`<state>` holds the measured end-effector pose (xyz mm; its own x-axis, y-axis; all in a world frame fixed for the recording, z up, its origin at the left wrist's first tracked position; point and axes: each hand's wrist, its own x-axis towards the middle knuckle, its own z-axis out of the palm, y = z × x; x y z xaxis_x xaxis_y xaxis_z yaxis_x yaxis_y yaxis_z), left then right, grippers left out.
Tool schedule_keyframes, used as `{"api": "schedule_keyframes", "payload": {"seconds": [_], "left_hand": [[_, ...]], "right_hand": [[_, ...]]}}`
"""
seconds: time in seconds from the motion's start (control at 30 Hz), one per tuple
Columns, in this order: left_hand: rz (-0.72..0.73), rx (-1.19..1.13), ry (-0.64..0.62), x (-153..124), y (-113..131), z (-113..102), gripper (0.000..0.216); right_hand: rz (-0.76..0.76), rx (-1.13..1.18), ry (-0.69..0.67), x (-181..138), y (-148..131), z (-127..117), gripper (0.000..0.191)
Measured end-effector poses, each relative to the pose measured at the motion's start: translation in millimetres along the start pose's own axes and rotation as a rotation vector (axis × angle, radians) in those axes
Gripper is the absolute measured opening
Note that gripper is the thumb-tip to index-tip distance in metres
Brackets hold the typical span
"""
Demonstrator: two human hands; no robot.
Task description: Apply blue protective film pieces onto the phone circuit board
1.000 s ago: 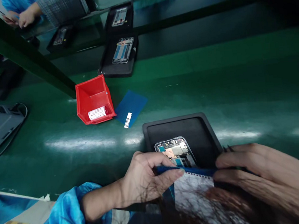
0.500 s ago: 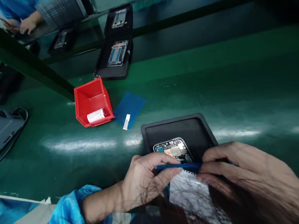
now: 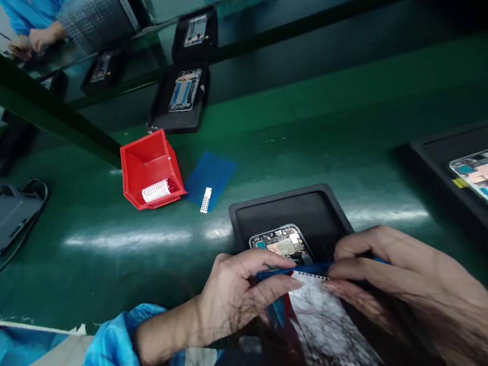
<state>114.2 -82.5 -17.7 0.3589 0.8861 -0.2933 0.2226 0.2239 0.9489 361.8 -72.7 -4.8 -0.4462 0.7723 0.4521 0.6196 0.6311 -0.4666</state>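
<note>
My left hand (image 3: 233,293) and my right hand (image 3: 400,277) are close together at the lower middle, thumbs and fingers pinched. Between them they hold a thin blue sheet (image 3: 310,268), seen nearly edge-on. A white sticker sheet (image 3: 319,308) with a row of small dark marks along its top edge hangs just below, touching both hands. A narrow red strip shows along its left side. Behind my fingers an opened phone (image 3: 281,244) with bare circuitry lies in a black tray (image 3: 289,204); my hands cover its lower part. Dark hair-like strands blur the lower area.
A red bin (image 3: 149,163) holds a rolled dotted sheet. Beside it a blue sheet (image 3: 215,171) carries a small dotted strip. Phones in black trays (image 3: 177,117) stand farther back. Another tray (image 3: 428,171) with a phone is at right. A co-worker's hands (image 3: 40,38) show upper left.
A tray with a phone has appeared at the right edge. The near tray at the back has slid slightly left. The white sheet in my hands has shifted, baring the red strip.
</note>
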Motion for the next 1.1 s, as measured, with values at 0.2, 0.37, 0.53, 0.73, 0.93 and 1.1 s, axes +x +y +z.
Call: {"api": "schedule_keyframes", "payload": {"seconds": [0.2,0.37,0.53,0.73,0.93,1.1], "left_hand": [[0.269,0.111,0.034,2.3,-2.7,3.1,0.027],[0.352,0.179,0.009,1.6,-2.9,3.5,0.023],[0.464,0.224,-0.011,2.6,-1.5,2.5,0.017],[0.496,0.135,0.044,1.1,-4.4,3.0,0.02],[0.402,0.12,0.113,-6.2,-2.4,5.7,0.019],[0.419,0.108,0.181,-7.1,0.5,10.1,0.02]], "right_hand": [[0.006,0.067,0.01,1.1,2.7,0.7,0.039],[0.06,0.112,-0.064,-14.0,10.2,5.8,0.029],[0.091,0.171,-0.066,-17.8,12.8,9.4,0.013],[0.082,0.204,-0.006,-16.3,14.3,7.4,0.01],[0.244,0.272,0.046,-18.5,4.7,-0.4,0.013],[0.113,0.267,0.016,-17.6,7.1,3.7,0.018]]}}
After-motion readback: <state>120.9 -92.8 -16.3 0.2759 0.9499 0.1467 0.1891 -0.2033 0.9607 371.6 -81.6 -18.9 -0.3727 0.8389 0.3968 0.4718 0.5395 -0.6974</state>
